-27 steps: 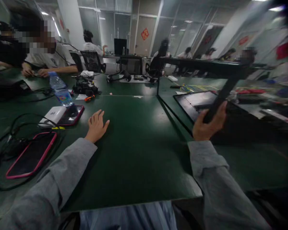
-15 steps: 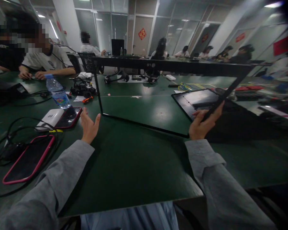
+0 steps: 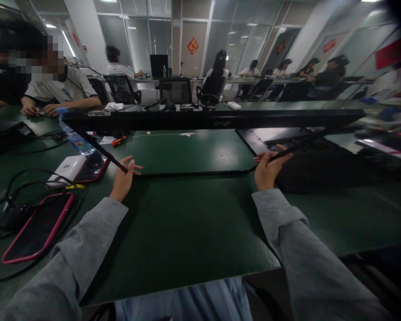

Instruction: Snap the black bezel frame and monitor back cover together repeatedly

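Note:
A thin black rectangular frame (image 3: 187,120), with an open middle and a small pale mark on its far bar, is held above the green table (image 3: 187,232). Its far bar is raised and its near bar is lower, close to the tabletop. At the near left corner, my left hand (image 3: 123,179) is closed, with the thumb and fingers about the frame's edge. My right hand (image 3: 268,171) grips the near right corner in the same way. Past my right hand lies a flat panel with a shiny surface (image 3: 250,140), partly covered by the frame.
At left are a pink-edged phone (image 3: 40,227), a white box (image 3: 67,170), a second phone (image 3: 95,167), a water bottle (image 3: 76,138) and black cables (image 3: 10,187). A dark flat thing (image 3: 330,165) lies right. A person (image 3: 63,87) sits across at left.
My left hand, open and apart from the frame before, now grips its near left corner. The frame has turned squarer to me, and its far bar has dropped lower and spread leftward.

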Demonstrator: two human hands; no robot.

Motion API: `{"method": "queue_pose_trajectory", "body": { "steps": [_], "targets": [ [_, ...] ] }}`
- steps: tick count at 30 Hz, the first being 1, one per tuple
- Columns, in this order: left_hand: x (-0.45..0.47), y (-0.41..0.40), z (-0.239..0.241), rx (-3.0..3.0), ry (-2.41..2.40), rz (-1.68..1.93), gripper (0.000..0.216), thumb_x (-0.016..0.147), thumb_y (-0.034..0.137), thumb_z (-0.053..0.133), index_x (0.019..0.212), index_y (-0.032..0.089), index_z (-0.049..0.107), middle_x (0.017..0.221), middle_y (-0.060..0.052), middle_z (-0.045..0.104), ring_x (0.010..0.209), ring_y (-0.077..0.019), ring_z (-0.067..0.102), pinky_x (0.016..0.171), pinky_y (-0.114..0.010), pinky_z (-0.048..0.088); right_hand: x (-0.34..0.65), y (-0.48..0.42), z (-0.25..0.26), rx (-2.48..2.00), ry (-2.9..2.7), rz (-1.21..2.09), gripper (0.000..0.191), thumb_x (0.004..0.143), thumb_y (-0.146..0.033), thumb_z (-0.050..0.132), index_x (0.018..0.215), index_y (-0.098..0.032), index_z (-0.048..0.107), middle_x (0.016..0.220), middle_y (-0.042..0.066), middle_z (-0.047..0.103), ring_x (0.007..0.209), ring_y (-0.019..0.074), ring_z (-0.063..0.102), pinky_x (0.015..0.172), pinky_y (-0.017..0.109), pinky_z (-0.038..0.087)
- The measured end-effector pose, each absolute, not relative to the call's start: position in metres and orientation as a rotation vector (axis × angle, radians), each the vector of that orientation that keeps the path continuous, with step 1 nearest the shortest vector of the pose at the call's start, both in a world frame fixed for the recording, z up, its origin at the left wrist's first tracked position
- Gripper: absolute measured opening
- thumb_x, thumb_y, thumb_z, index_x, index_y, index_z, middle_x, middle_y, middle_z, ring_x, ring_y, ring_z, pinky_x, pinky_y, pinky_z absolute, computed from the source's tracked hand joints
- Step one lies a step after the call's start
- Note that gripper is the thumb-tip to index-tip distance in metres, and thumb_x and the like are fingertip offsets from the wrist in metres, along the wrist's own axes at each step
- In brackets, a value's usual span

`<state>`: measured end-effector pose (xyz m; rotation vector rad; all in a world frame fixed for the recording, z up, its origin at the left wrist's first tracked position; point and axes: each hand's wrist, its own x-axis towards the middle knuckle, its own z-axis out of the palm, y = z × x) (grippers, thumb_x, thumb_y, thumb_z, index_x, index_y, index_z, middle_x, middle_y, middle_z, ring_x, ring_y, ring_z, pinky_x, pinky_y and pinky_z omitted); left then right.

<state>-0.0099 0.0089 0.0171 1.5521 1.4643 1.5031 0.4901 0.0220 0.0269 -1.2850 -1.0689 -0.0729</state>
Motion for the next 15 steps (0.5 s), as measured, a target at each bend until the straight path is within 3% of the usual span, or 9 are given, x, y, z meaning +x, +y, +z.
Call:
{"method": "queue_pose_trajectory", "body": {
  "steps": [5, 10, 15],
  "targets": [
    [-0.009, 0.006, 0.023, 1.531, 1.536, 1.484, 0.059, 0.095, 0.065, 0.054, 0.127, 0.016, 0.053, 0.083, -0.005, 0.075, 0.062, -0.0179, 0.071, 0.061, -0.030, 0.053, 0.500, 0.037, 0.000, -1.440, -1.181, 0.038, 0.037, 0.095, -0.035, 0.048, 0.129, -0.022, 0.040, 0.090, 0.004, 0.067, 0.082, 0.0213, 0.070, 0.091, 0.046, 0.058],
    [-0.012, 0.004, 0.026, 1.459, 1.575, 1.503, 0.060, 0.094, 0.068, 0.054, 0.125, 0.017, 0.054, 0.074, -0.001, 0.071, 0.056, -0.0165, 0.068, 0.057, -0.028, 0.053, 0.503, 0.040, -0.011, -1.527, -1.284, 0.176, 0.028, 0.092, -0.041, 0.047, 0.114, -0.023, 0.046, 0.086, 0.008, 0.070, 0.085, 0.0260, 0.071, 0.093, 0.050, 0.057],
    [-0.020, 0.008, 0.020, 1.500, 1.676, 1.448, 0.056, 0.095, 0.063, 0.056, 0.129, 0.018, 0.051, 0.084, -0.003, 0.074, 0.054, -0.0152, 0.067, 0.057, -0.029, 0.053, 0.504, 0.040, -0.011, -1.564, -1.323, 0.235, 0.027, 0.089, -0.049, 0.052, 0.102, -0.025, 0.049, 0.087, 0.010, 0.070, 0.086, 0.0289, 0.070, 0.093, 0.054, 0.056]
  ]
}}
